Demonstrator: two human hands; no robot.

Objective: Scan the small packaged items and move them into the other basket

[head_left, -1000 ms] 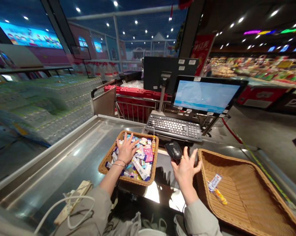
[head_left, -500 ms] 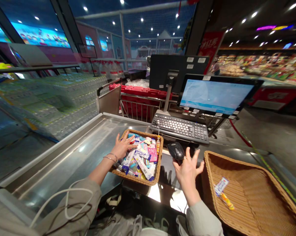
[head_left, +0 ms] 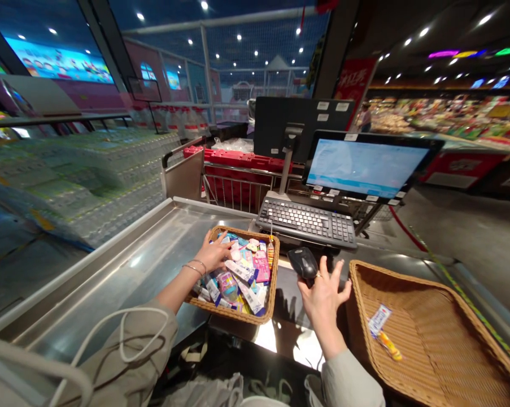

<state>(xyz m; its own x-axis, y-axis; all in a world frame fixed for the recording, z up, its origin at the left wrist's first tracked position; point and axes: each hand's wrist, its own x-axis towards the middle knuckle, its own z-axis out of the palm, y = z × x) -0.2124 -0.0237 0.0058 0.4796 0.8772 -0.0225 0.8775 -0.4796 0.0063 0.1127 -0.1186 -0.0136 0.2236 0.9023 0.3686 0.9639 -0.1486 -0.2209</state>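
Note:
My left hand [head_left: 214,254] reaches over the upper left of a wicker basket [head_left: 273,288] full of small packets, its fingers spread and touching the wrappers. White-and-blue packets [head_left: 251,297], a pink packet [head_left: 261,267] and a clear container with a pink and blue label [head_left: 228,284] lie in that basket. A black scanner-like device [head_left: 303,263] is just beyond my right hand [head_left: 325,288], which has its fingers apart; whether they touch is unclear. A larger wicker basket [head_left: 432,339] on the right holds a white-and-blue packet [head_left: 380,320] and a yellow-orange one [head_left: 390,346].
Behind the baskets are a black keyboard [head_left: 308,220] and a lit monitor [head_left: 365,167]. The metal counter [head_left: 131,265] extends left with a raised edge. A white cable [head_left: 123,339] loops across my left sleeve. A shopping cart [head_left: 233,189] stands beyond the counter.
My left hand has shifted slightly left and drawn back its fingers. Packets in the full basket have moved, exposing the clear container. My right hand has hardly moved.

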